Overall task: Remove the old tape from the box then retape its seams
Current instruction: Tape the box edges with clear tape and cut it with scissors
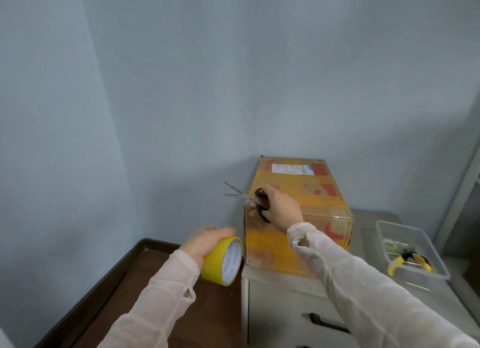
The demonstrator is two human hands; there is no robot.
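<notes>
A cardboard box (309, 189) with yellow tape strips, red marks and a white label stands on a grey cabinet (283, 306). My left hand (205, 241) grips a roll of yellow tape (223, 260) from above, held just left of the box's near left corner. My right hand (280, 210) holds black-handled scissors (249, 199) at the box's upper left edge, fingers through the loops. The blades are spread and point left, away from the box.
A clear plastic bin (415, 275) on the cabinet's right holds yellow-handled pliers (407, 259) and a small tape roll (391, 245). A dark wooden table (124, 290) lies lower left. Blue walls form a corner behind the box. The cabinet has a black drawer handle (327, 323).
</notes>
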